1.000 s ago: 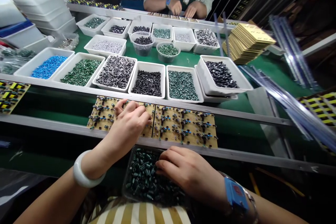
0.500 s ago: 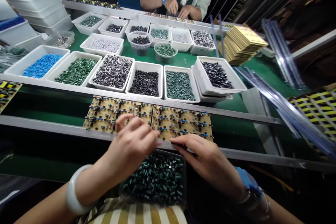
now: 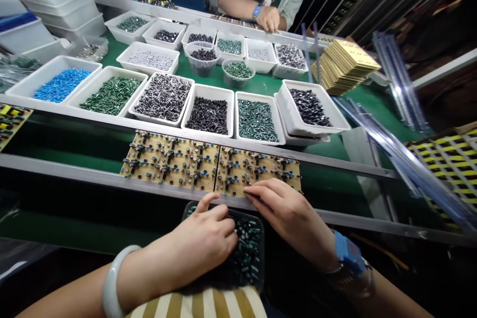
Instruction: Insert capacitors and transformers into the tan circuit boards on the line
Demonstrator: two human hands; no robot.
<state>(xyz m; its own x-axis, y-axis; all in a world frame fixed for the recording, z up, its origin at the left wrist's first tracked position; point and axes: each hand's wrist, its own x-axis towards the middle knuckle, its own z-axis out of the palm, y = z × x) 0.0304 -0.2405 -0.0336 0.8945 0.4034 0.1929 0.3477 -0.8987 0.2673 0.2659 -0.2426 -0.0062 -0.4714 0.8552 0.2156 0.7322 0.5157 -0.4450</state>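
My left hand [image 3: 210,238] is over a dark tray [image 3: 262,258] of dark green, cylindrical capacitors [image 3: 248,253]. Its fingers curl down, with one finger raised towards the rail; what they hold, if anything, is hidden. My right hand [image 3: 285,208] is at the front edge of the right circuit board [image 3: 242,171], thumb and forefinger pinched together on a small dark component that is hard to make out. A second circuit board [image 3: 175,159] lies against it on the left. Both boards carry many small upright parts and rest between two metal rails.
Behind the boards stand white bins of loose parts, among them blue parts [image 3: 61,84], green parts [image 3: 112,92] and black parts [image 3: 206,114]. A stack of bare boards [image 3: 345,64] and clear plastic tubes [image 3: 383,144] lie right. A co-worker's hand [image 3: 268,19] is across the table.
My left hand has moved down and slightly right, from above the left board to the tray. My right hand stays pinched at the board's front edge. The co-worker's hands have shifted.
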